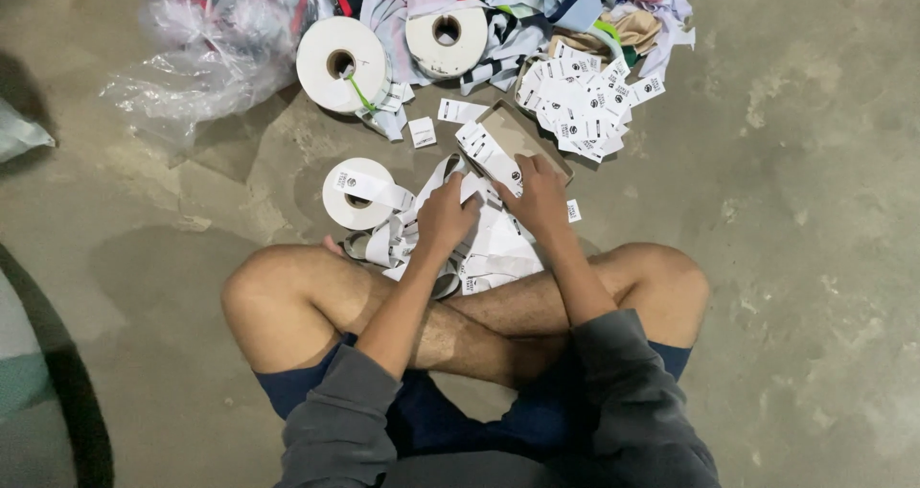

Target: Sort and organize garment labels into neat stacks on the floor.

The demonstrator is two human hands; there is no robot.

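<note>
— The long white printed label strip [491, 158]: where does it lie?

— Just in front of the person's crossed shins, on the bare grey concrete floor [815, 258]. It runs slantwise, from the heap of loose white label tape [479, 253] at the legs up and away toward the small brown cardboard box [522, 135].

— Which hand has it?

— Both. The right hand [539, 198] is closed on it, fingers pinching the strip near its far end, beside the box. The left hand [446, 215] is curled shut on the nearer part, just beside the right one; its fingertips are hidden.

— So the strip's long axis?

— Diagonal, far end toward the person's right, and the right hand is nearer that end.

— Anything else close?

— A small white roll of label tape [356, 194] lies just left of the left hand; two bigger white rolls [342, 63] and a pile of cut white labels [585, 100] lie farther out.
</note>
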